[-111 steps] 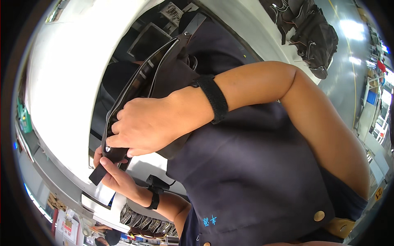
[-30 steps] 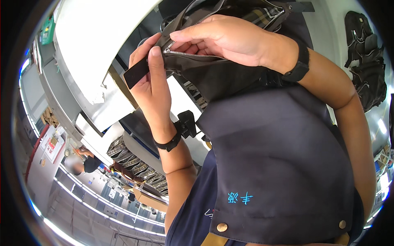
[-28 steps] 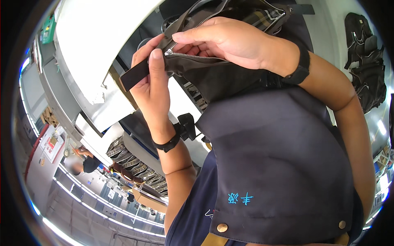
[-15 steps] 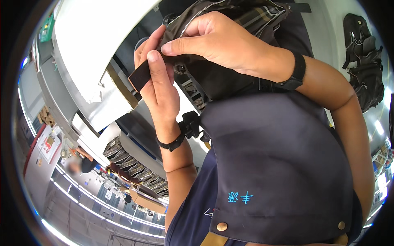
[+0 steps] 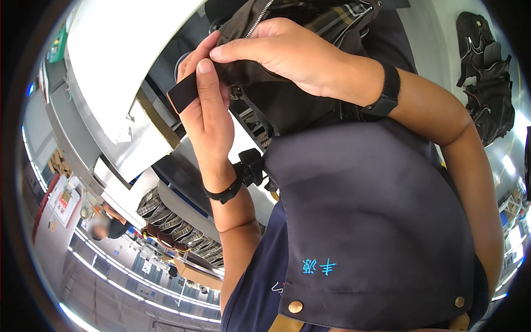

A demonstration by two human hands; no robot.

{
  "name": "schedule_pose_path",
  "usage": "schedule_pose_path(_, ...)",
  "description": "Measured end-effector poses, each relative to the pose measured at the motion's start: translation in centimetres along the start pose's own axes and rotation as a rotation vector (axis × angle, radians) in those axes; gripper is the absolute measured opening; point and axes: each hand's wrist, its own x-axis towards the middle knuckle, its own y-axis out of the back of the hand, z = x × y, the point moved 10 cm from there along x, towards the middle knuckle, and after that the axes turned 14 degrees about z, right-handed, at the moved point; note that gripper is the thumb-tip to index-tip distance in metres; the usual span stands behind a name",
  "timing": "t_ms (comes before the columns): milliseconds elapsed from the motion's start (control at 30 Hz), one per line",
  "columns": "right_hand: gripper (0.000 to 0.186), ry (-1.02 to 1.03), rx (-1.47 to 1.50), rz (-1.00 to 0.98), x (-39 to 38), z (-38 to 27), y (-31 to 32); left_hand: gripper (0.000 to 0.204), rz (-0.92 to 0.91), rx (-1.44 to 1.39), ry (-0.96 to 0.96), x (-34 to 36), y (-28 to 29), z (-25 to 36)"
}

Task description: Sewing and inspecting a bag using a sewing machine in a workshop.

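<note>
A dark brown bag (image 5: 261,83) with metal zips and a plaid lining hangs in front of me at the top of the view. My left hand (image 5: 210,108) is closed, its thumb over a small flat black rectangular piece (image 5: 182,93) that sticks out to the left. Its fingers reach behind the bag's edge. My right hand (image 5: 298,58) comes from the right with thumb and fingers pinching the bag's dark fabric beside the open zip (image 5: 259,19). Its thumb tip is close to the left fingers, and its other fingertips are hidden by the bag.
A white table (image 5: 119,50) stands at the left. Below it a row of plaid-patterned pieces (image 5: 177,224) lies on a bench, with a person (image 5: 113,224) farther off. Dark bags (image 5: 489,83) lie on the right. My dark apron (image 5: 370,210) fills the lower middle.
Both hands and the bag have shifted slightly up and left in the view. The black piece is turned a little and shows more of its flat face. Both grips look unchanged.
</note>
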Motion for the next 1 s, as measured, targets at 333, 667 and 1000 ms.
schedule_pose_path(333,0.023,0.001,-0.223,0.002,-0.2,-0.4,0.9,0.045,-0.018,0.066,-0.012,0.2,-0.1,0.3)
schedule_pose_path(667,0.028,0.055,-0.159,-0.153,-0.5,-1.1,-0.2,0.040,0.001,-0.024,-0.003,-0.2,-0.4,0.0)
schedule_pose_path(1000,0.028,0.118,-0.152,-0.144,-1.8,-2.4,1.7,0.042,-0.022,-0.078,0.029,0.2,0.3,-0.5)
